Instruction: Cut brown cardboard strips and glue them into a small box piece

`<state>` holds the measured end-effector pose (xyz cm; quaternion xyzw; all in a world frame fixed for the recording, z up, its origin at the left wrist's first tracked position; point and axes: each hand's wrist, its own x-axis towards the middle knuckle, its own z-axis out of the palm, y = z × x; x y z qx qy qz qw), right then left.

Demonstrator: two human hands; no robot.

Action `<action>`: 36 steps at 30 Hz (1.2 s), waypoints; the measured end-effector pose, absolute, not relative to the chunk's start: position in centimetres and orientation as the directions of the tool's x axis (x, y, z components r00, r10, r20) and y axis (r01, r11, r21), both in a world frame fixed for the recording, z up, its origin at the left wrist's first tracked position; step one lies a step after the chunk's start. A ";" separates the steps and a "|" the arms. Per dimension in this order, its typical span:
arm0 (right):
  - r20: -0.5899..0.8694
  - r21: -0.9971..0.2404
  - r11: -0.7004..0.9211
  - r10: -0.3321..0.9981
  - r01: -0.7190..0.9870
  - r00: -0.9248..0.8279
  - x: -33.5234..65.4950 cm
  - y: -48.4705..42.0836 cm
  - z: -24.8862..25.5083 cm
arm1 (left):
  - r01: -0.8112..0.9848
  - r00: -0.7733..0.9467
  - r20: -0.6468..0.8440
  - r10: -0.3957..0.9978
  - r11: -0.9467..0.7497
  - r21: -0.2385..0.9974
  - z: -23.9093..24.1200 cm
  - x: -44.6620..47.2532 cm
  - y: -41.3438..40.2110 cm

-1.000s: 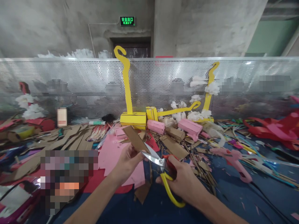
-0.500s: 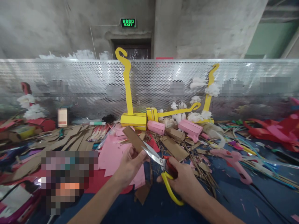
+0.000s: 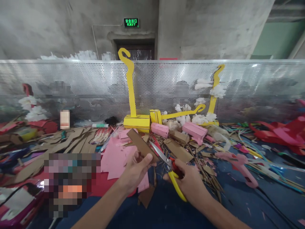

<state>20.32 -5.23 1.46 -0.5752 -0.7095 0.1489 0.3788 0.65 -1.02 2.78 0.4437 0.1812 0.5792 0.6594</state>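
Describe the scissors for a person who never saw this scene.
Find the perforated metal panel, then the blue table before it. Centrally, the right hand holds the scissors. Unlike the brown cardboard in the left hand, they have shiny blades.

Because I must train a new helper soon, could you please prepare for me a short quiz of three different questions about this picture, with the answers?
1. Multiple choice: what does the right hand hold?
a) a ruler
b) scissors
c) a paintbrush

2. True or false: the left hand holds a sheet of pink paper.

3. Fill in the colour: the glue gun lying to the right of the scissors is ____.

Key:
1. b
2. False; it holds a brown cardboard strip.
3. pink
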 end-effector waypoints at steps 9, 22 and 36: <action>0.430 -0.543 0.390 0.890 0.743 -0.153 20.5 -6.1 2.6 | -0.518 0.237 0.339 0.910 -0.177 0.837 3.2 -0.3 -0.2; 0.452 -0.488 0.424 0.870 0.763 -0.195 20.4 -5.6 2.5 | -0.294 0.338 0.407 0.849 -0.315 0.902 3.1 -0.9 0.0; 0.532 -0.483 0.490 0.823 0.726 -0.201 20.5 -5.7 2.5 | -0.500 0.285 0.386 0.877 -0.208 0.841 2.0 0.8 -1.0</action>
